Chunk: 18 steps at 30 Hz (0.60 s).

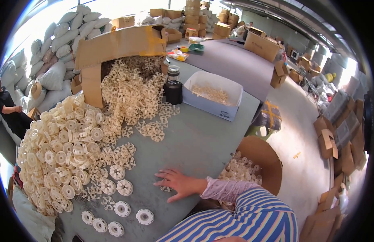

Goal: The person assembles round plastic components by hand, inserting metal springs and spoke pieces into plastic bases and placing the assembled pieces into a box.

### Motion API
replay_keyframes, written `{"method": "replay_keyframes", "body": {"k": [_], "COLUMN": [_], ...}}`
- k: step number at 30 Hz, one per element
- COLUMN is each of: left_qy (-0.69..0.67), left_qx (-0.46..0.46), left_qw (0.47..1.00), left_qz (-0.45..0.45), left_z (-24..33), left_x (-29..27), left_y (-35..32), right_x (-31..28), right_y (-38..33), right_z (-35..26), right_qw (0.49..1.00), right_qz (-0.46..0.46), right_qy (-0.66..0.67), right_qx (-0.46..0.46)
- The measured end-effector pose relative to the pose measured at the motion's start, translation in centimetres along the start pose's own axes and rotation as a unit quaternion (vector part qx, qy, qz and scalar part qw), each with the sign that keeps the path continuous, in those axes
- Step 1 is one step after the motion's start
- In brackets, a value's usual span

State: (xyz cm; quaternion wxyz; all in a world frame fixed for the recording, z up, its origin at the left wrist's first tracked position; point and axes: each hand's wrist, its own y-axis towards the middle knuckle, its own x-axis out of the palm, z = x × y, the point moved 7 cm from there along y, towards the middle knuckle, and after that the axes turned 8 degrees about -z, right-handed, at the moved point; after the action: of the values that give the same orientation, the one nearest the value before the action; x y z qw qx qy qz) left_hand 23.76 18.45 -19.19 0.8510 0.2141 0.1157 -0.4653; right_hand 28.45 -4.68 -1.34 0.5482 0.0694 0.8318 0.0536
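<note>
A grey-green, flat, smooth surface (187, 141) fills the middle. On its far side a brown corrugated-cardboard carton (118, 42), patched with yellowish tape, lies open toward the person; cream, thin-ribbed openwork pieces (128, 88) pack its interior and spill out in a jagged, interlocked mass. To the left rises a heap of ivory, spool-like plastic wheels (58, 149), round-rimmed and smooth. Beside the surface, at right, a curved brown cardboard container (271, 159) holds pale wheel-like parts (241, 169). Near the surface's far right edge, a white and pale-blue rectangular box (209, 105) contains a shallow layer of small beige fragments (213, 94). Just left of the box stands a dark cylindrical flask (173, 92) with a glossy top.

Of the hands, the right hand (175, 183) rests palm down, fingers spread, clamped on nothing; the left cannot be made out, and whether the two are apart cannot be told. Five loose white rimmed discs (145, 216) lie flat to its lower left. Partly covered by the right hand is one small, pale openwork star (166, 188), lying on the surface.
</note>
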Motion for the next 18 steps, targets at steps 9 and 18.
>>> {"method": "replay_keyframes", "body": {"k": [9, 18], "left_qy": [0.043, 0.117], "left_qx": [-0.062, -0.301], "left_qw": [0.996, 0.930], "left_qz": [0.047, 0.175], "left_z": [-2.2, 0.2], "left_x": [-5.5, -13.9], "left_y": [-8.9, -39.2], "right_x": [0.0, -3.5], "right_y": [-1.2, -2.2], "right_z": [-1.3, 5.4], "right_qw": [0.982, 0.954], "right_qz": [0.052, 0.154], "right_qy": [0.172, 0.130], "right_qx": [0.052, 0.220]}}
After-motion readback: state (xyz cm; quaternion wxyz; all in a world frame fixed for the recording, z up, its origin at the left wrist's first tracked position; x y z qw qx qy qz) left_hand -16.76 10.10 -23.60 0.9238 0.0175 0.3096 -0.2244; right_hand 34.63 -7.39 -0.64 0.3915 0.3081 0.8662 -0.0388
